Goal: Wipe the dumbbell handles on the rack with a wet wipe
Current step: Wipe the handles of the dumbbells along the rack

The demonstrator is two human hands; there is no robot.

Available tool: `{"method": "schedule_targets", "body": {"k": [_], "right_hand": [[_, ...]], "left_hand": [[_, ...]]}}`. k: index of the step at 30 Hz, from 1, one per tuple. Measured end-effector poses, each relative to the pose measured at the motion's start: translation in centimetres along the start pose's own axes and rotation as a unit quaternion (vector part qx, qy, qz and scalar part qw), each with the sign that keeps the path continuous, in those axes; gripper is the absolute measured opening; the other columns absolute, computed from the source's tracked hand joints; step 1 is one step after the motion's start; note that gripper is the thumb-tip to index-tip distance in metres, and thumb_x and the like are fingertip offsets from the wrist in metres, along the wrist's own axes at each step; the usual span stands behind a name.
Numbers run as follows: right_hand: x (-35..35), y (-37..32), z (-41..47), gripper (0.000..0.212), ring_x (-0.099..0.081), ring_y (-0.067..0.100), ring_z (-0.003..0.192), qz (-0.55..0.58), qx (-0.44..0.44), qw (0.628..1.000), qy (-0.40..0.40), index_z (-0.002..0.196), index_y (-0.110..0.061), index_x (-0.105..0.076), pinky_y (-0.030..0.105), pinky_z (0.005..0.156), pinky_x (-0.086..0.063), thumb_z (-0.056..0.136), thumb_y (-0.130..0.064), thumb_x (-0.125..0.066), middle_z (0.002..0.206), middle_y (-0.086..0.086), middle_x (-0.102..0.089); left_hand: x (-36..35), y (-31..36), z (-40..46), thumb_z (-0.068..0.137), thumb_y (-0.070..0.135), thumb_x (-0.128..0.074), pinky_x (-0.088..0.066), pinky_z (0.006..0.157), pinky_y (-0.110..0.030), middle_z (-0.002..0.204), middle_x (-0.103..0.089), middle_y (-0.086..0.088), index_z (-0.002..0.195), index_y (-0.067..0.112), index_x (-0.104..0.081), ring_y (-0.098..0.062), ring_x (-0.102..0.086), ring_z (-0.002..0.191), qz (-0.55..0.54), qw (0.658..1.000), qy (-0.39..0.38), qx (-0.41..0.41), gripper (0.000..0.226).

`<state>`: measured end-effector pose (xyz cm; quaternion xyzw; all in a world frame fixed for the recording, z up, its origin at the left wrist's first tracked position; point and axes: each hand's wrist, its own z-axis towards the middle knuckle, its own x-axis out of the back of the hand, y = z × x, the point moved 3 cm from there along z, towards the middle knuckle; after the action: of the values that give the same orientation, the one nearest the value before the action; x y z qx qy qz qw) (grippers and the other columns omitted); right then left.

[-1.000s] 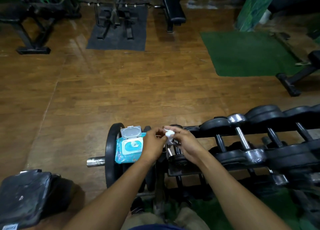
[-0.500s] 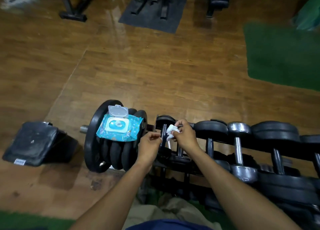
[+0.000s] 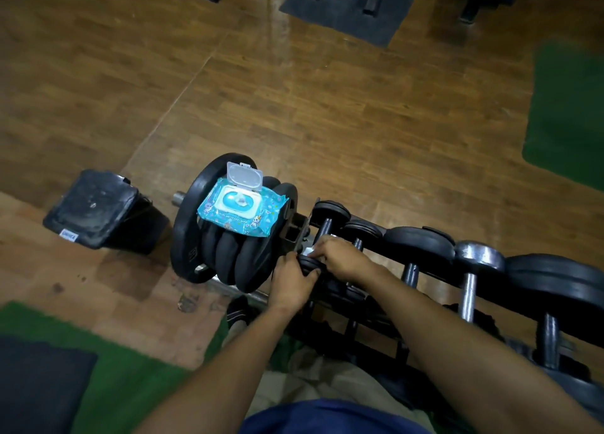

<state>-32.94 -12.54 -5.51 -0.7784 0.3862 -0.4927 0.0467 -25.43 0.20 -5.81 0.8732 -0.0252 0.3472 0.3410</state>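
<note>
A row of dark dumbbells lies on the rack (image 3: 425, 289), running from the centre to the right edge. My right hand (image 3: 343, 257) holds a small white wet wipe (image 3: 309, 250) against the handle of the leftmost dumbbell (image 3: 328, 217); only a sliver of the wipe shows. My left hand (image 3: 292, 280) grips the near black end of that dumbbell (image 3: 310, 265), fingers curled round it. A blue wipe pack (image 3: 240, 209) with its clear lid flipped up lies on stacked weight plates.
The black weight plates (image 3: 209, 237) stand on a peg just left of the rack. A black padded block (image 3: 101, 213) sits on the wooden floor further left. Green mats (image 3: 568, 119) lie at right and near my feet. Gym benches stand at the far top.
The view tilted down and closer. Both hands dropped from in front of the rack onto the leftmost dumbbell; the left hand, formerly pinching at the wipe, now grips the dumbbell's near end.
</note>
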Motion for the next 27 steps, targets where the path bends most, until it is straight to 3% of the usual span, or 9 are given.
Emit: {"method": "schedule_targets", "body": {"k": [5,8,11,14,16,20,23,25,27], "right_hand": [[1.1,1.1,0.0,0.051,-0.045,0.035,0.113,-0.105,-0.039,0.993,0.04,0.138,-0.018,-0.052,0.045,0.079,-0.049,0.092,0.005,-0.048,0.13,0.013,-0.039],[0.7,1.0,0.4,0.039,-0.048,0.035,0.115,-0.112,0.012,0.994,0.006,0.134,-0.014,-0.056,0.042,0.084,-0.048,0.097,-0.003,-0.05,0.132,0.013,-0.041],[0.6,0.6,0.3,0.043,-0.047,0.031,0.121,-0.117,0.034,0.992,-0.021,0.136,-0.016,-0.059,0.036,0.083,-0.043,0.095,-0.006,-0.052,0.134,0.009,-0.044],[0.7,1.3,0.2,0.062,-0.044,0.036,0.124,-0.123,-0.033,0.991,0.043,0.149,-0.02,-0.042,0.039,0.075,-0.042,0.091,0.0,-0.05,0.144,0.011,-0.036],[0.4,1.2,0.3,0.07,-0.044,0.038,0.124,-0.121,-0.052,0.99,0.055,0.155,-0.02,-0.03,0.042,0.078,-0.047,0.091,-0.002,-0.052,0.149,0.012,-0.03],[0.4,0.8,0.6,0.055,-0.043,0.035,0.125,-0.131,-0.024,0.991,0.03,0.147,-0.021,-0.043,0.042,0.081,-0.045,0.093,-0.012,-0.054,0.15,0.01,-0.035],[1.1,2.0,0.9,0.07,-0.038,0.037,0.129,-0.109,-0.088,0.989,0.054,0.156,-0.02,-0.028,0.047,0.09,-0.048,0.092,-0.005,-0.052,0.153,0.011,-0.03],[1.1,2.2,0.8,0.076,-0.037,0.038,0.129,-0.085,-0.117,0.988,0.057,0.159,-0.017,-0.018,0.045,0.085,-0.047,0.092,-0.003,-0.051,0.154,0.012,-0.025],[0.8,1.8,0.8,0.07,-0.045,0.038,0.12,-0.045,-0.136,0.988,0.057,0.155,-0.012,-0.026,0.041,0.074,-0.044,0.091,-0.003,-0.053,0.149,0.014,-0.029]], "left_hand": [[-0.1,0.5,-0.3,0.088,0.043,-0.076,-0.05,0.097,-0.041,0.125,-0.06,-0.016,0.129,0.007,-0.059,-0.036,-0.059,0.119,0.026,1.0,0.01,-0.003,0.057],[-0.1,0.6,-0.3,0.087,0.046,-0.075,-0.052,0.095,-0.041,0.123,-0.064,-0.015,0.129,0.01,-0.06,-0.035,-0.061,0.117,0.038,0.999,0.012,-0.007,0.057],[0.0,0.7,-0.3,0.087,0.046,-0.073,-0.052,0.092,-0.039,0.121,-0.067,-0.016,0.129,0.012,-0.06,-0.035,-0.063,0.115,0.066,0.997,0.022,-0.016,0.055],[0.0,1.2,-0.3,0.09,0.048,-0.071,-0.053,0.087,-0.038,0.117,-0.069,-0.015,0.126,0.014,-0.061,-0.035,-0.066,0.11,0.094,0.995,0.025,-0.011,0.051],[0.0,1.3,-0.2,0.09,0.047,-0.071,-0.054,0.085,-0.038,0.114,-0.07,-0.014,0.122,0.013,-0.063,-0.035,-0.067,0.107,0.107,0.994,0.024,-0.004,0.047],[0.0,1.4,0.0,0.092,0.044,-0.07,-0.053,0.084,-0.039,0.113,-0.071,-0.016,0.117,0.011,-0.063,-0.038,-0.067,0.107,0.132,0.991,0.018,-0.005,0.042],[0.1,1.6,0.1,0.093,0.046,-0.07,-0.054,0.084,-0.039,0.113,-0.071,-0.017,0.116,0.009,-0.063,-0.038,-0.068,0.107,0.142,0.99,0.012,-0.004,0.043],[0.2,1.7,0.0,0.094,0.046,-0.069,-0.054,0.084,-0.039,0.114,-0.071,-0.017,0.118,0.009,-0.062,-0.038,-0.068,0.107,0.145,0.989,0.011,-0.001,0.045],[0.2,1.7,0.0,0.094,0.046,-0.069,-0.054,0.085,-0.039,0.114,-0.071,-0.017,0.119,0.009,-0.062,-0.038,-0.068,0.108,0.148,0.989,0.01,-0.002,0.045]]}}
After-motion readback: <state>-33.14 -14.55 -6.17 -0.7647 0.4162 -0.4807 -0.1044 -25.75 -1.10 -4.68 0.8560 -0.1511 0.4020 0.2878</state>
